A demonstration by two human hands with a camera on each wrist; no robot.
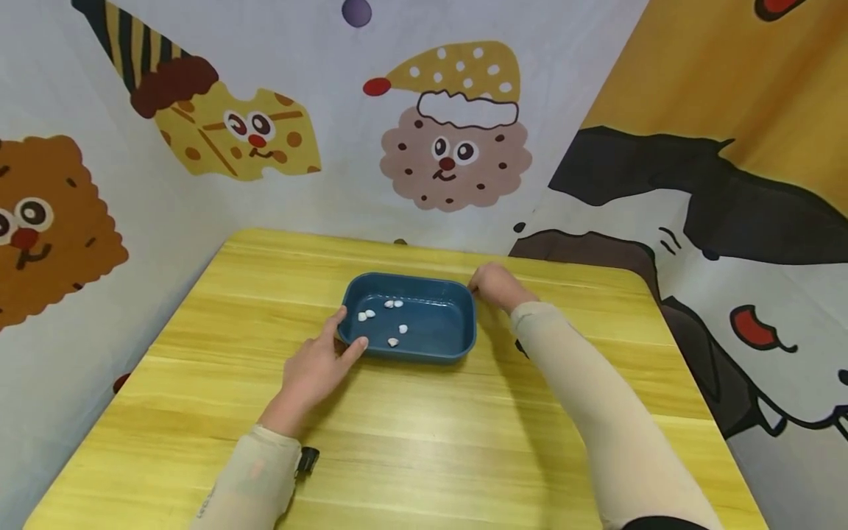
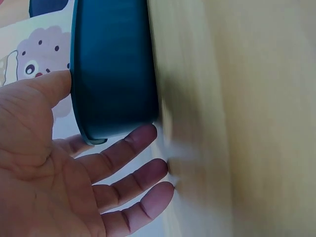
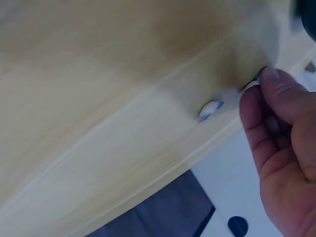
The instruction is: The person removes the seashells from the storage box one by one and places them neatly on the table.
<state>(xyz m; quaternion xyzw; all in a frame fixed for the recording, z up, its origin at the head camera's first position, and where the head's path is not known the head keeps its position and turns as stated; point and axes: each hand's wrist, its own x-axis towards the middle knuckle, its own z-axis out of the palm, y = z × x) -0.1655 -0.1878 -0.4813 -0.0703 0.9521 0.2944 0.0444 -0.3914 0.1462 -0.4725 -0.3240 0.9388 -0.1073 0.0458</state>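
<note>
A dark blue rectangular tray (image 1: 437,316) rests on the table with several small white shells (image 1: 394,342) scattered over its left half. My left hand (image 1: 316,372) holds the tray's near left corner. In the left wrist view its thumb lies at the rim and the fingers reach round the end wall, the lower ones extended near the tabletop. Just past the tray's right end, my right hand (image 1: 498,285) pinches a small white shell (image 3: 252,85) between thumb and index finger, low over the table. Beside those fingertips another white shell (image 3: 211,109) lies on the wood; the right hand hides it in the head view.
The yellow wood-grain table (image 1: 411,442) ends close behind the tray and my right hand. A cloth backdrop (image 1: 285,199) printed with cartoon figures hangs along the back and both sides. A small black clip (image 1: 308,461) sits at my left sleeve.
</note>
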